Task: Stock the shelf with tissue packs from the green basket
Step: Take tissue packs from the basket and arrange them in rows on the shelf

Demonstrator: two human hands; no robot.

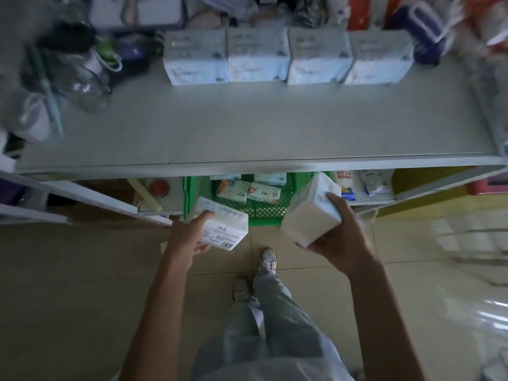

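Observation:
A green basket [269,211] stands on the floor under the shelf edge, with several small tissue packs [248,191] lying in it. My left hand [189,237] grips a white tissue pack [224,224] above the basket's left front corner. My right hand [339,237] grips a second white tissue pack [310,213] above the basket's right side. The grey shelf [247,127] spreads out above, with a row of pale blue-white tissue packs [286,60] lined up along its back.
Bagged goods and a clear bottle [79,83] crowd the shelf's left end; packaged goods [423,31] sit at the back right. A lower shelf [368,199] holds small packets [372,181]. My legs and shoes [268,261] stand on the tiled floor behind the basket.

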